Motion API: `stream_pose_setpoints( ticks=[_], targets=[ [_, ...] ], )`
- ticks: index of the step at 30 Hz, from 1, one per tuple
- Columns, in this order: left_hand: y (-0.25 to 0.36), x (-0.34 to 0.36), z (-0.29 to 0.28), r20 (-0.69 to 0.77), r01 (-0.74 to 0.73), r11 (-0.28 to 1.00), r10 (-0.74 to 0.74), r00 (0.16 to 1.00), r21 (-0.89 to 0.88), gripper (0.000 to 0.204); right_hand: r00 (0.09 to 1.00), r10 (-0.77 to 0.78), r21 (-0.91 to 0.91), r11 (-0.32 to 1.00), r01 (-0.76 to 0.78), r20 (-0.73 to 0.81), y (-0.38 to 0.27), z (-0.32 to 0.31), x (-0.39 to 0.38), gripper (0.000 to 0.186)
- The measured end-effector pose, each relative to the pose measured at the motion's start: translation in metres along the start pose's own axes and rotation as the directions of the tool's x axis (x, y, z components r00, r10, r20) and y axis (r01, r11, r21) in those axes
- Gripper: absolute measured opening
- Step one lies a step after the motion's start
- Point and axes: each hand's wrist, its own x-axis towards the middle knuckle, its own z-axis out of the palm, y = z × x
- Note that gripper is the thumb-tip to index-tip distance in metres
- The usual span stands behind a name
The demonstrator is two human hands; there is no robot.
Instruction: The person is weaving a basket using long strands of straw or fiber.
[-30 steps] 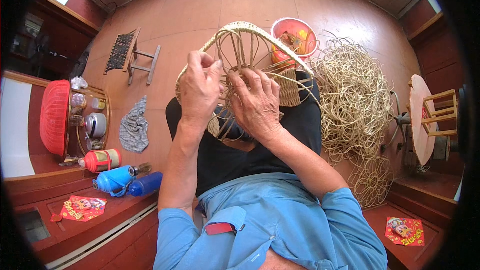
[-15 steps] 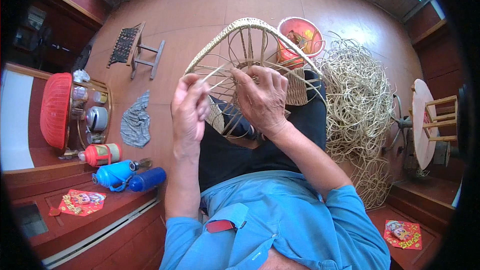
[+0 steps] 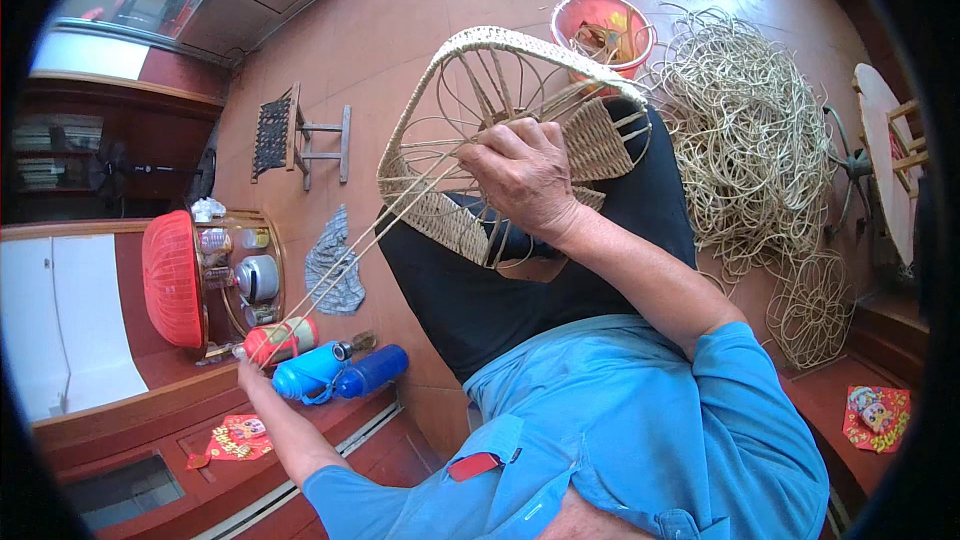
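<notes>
An unfinished wicker basket (image 3: 492, 38) rests tilted on my lap, with a braided rim, bare spokes and some closely woven panels. My right hand (image 3: 522, 168) is closed over its spokes near the middle; the fingertips and whatever they pinch are partly hidden. From the basket, thin pale cane strands (image 3: 352, 258) run taut down to the left. At their far end my left hand (image 3: 250, 374) is closed on them, with the arm stretched out above the thermos flasks.
A large heap of loose cane (image 3: 745, 155) lies on the floor at right, beside a red bucket (image 3: 640, 58). A flat spoked cane piece (image 3: 812, 310) lies below it. At left are a stool (image 3: 274, 136), grey cloth (image 3: 336, 265), red thermos (image 3: 292, 340) and blue thermos (image 3: 308, 372).
My left hand has swung from beside the basket far out to lower left, drawing the strands long and straight. My right hand stays at the basket. The view has turned leftward.
</notes>
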Motion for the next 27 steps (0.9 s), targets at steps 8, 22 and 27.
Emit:
stream_pose_setpoints(
  ticks=[8,22,27],
  targets=[
    [0.044,-0.438,0.288,0.573,-0.925,0.276,0.815,0.081,-0.262,0.025,0.999,0.04,-0.037,0.999,-0.04,-0.017,0.015,-0.009,-0.005,0.018],
    [0.034,-0.4,0.279,0.378,-0.997,-0.043,0.926,-0.018,0.057,0.011,0.987,0.156,0.023,0.988,-0.155,-0.033,0.012,-0.012,-0.004,0.018],
    [-0.027,-0.166,0.123,0.341,-0.778,0.168,0.829,0.443,0.605,0.033,0.986,0.157,0.029,0.987,-0.156,-0.059,0.007,-0.007,0.0,0.016]
  ],
)
